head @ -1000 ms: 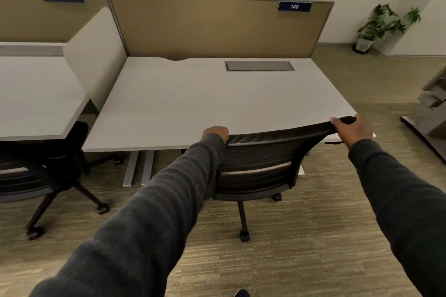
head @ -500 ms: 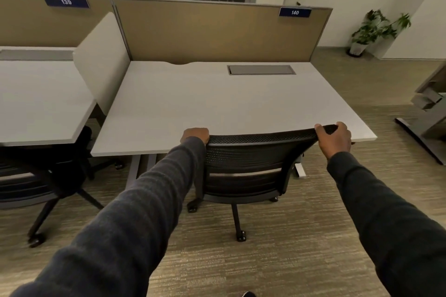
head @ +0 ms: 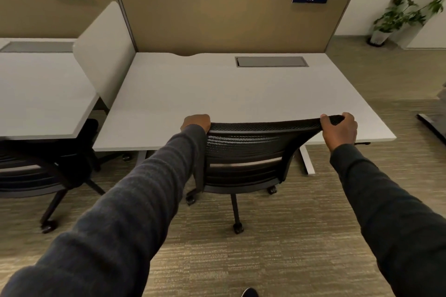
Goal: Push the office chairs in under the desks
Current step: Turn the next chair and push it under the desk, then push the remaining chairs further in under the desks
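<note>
Gripping the mesh chair (head: 246, 149) backrest's top corners, left hand (head: 196, 122) and right hand (head: 340, 128) face desk 140 (head: 217, 96) straight ahead, its edge directly beyond, both equally near.

chair (head: 243, 161): black mesh back, upright, casters on carpet, seat mostly tucked under desk, back just at front edge | desk (head: 217, 94): light grey top, tagged 140, tan rear panel | 2nd chair (head: 45, 171): black, left, partly under neighbouring desk (head: 36, 89), tagged 139
</note>
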A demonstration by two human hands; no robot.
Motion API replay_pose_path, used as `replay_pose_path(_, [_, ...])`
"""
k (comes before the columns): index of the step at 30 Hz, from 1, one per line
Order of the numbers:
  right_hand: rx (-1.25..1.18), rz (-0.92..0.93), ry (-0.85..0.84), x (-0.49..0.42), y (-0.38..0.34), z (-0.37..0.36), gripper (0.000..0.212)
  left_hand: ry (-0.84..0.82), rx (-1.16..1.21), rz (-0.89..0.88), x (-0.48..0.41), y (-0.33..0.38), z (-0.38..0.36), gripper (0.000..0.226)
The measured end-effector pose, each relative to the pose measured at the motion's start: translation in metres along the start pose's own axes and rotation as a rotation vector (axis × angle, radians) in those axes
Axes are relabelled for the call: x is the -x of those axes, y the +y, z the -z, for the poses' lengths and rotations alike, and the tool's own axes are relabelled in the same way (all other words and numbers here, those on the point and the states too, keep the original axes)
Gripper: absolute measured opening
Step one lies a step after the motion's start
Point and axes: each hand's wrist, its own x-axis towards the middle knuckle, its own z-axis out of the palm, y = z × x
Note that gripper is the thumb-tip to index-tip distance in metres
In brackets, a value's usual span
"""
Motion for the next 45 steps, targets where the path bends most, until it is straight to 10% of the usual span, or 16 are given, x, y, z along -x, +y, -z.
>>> replay_pose_path(5, [0.017,0.026,-0.012,0.004,-0.002,-0.008,0.080,0.050,0.080,0.002,0.002,-0.002,0.011,0.029])
replay_pose_path(13, [0.111,0.057,-0.078,0.054,0.002,-0.029,0.086,0.031,0.865,0.125,0.014,-0.040,0.004,0.043])
replay_pose_path(24, [0.251,0.314,-0.167,0.244,-0.012,-0.119,0.087,0.326,-0.308,-0.288,0.062,-0.186,0.034,0.062])
replay_pose_path(45, [0.319,0.460,-0.441,0.428,-0.104,-0.332,0.084,0.367,-0.421,-0.268,0.029,-0.401,0.176,0.068])
